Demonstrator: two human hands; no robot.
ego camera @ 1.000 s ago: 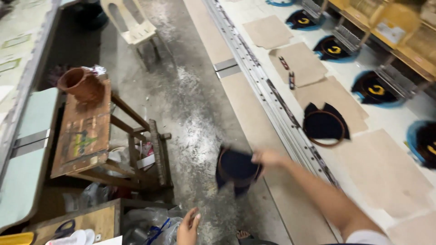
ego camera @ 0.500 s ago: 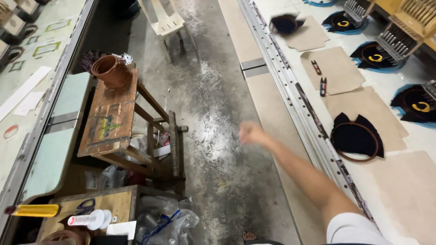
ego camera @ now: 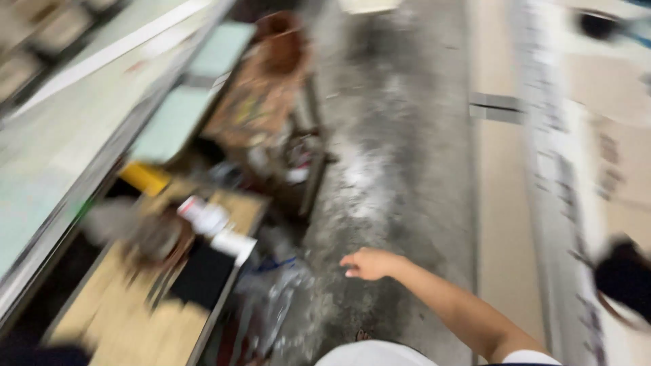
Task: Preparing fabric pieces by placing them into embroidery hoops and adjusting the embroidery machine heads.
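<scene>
Clear plastic bags (ego camera: 274, 301) lay crumpled on the grey floor (ego camera: 400, 169), just below and left of the right hand (ego camera: 369, 263), and they were the thing nearest to it. The hand hung over the floor with its fingers loosely apart and clamped on nothing; it did not touch the bags. The left hand was not in the picture.

A little further left stood a low wooden desk (ego camera: 102, 305) with a white bottle (ego camera: 203, 217) lying at its near edge and a yellow object (ego camera: 144, 177) behind it; strong blur hid what the other things on it were. Beyond that was a wooden stool (ego camera: 261, 102) with a brown pot (ego camera: 281, 41) on its far end. Well apart on the right, a dark cap-shaped piece (ego camera: 624, 278) lay on a long pale desk (ego camera: 630, 169).

As I judge it, no handling was under way: the hand was empty, and the bags and the bottle looked untouched.
</scene>
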